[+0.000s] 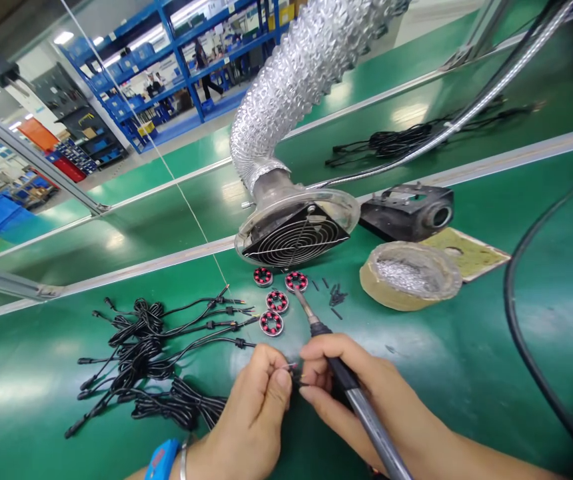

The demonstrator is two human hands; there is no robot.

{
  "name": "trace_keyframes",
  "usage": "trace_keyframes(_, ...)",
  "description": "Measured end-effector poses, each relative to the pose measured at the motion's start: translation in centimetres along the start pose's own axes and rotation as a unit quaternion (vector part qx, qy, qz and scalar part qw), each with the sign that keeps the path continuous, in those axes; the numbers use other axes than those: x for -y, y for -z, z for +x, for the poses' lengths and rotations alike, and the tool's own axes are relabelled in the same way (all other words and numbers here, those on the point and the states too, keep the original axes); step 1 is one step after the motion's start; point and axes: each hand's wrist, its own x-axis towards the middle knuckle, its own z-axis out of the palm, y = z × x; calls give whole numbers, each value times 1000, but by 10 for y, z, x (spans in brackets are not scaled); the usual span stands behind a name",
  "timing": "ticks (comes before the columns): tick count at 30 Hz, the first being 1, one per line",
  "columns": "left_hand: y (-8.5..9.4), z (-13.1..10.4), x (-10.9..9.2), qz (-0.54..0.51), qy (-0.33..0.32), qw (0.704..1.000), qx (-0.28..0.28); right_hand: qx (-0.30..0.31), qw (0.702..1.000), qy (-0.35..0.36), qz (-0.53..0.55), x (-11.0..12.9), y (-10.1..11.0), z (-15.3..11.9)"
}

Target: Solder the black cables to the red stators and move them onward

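Observation:
My left hand is closed in a pinch on the end of a black cable, its thin wires showing at the fingertips. In my right hand lies a soldering iron, its tip pointing away from me, close to a ring with red and black segments; I cannot tell whether they touch. The right fingertips are also near the wires, partly hidden. Several similar rings lie beyond my hands. Bundled black cables with stripped ends spread to the left.
Above the rings hangs a fume extractor hood with a grille, on a silver duct. Short black tubes lie right of the rings. Farther right are a taped bowl, a black iron stand, a yellow sponge and a thick cord.

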Motion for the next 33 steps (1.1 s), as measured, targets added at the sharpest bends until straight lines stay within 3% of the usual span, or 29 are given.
trace_keyframes(6,-2,-2,0,26,19,999,24,-22,998,51,-28,9,3,4)
trace_keyframes(13,-11,1,2,-93,14,995,33,-56,992,105,-50,7,-1,4)
trace_keyframes(18,-9,4,1,-86,2,996,16,-36,993,95,-60,9,7,1)
trace_keyframes(24,-4,2,1,-34,14,998,43,-38,997,65,-35,5,10,1)
trace_keyframes(33,-8,4,8,-112,28,993,35,-44,999,23,5,1,7,1)
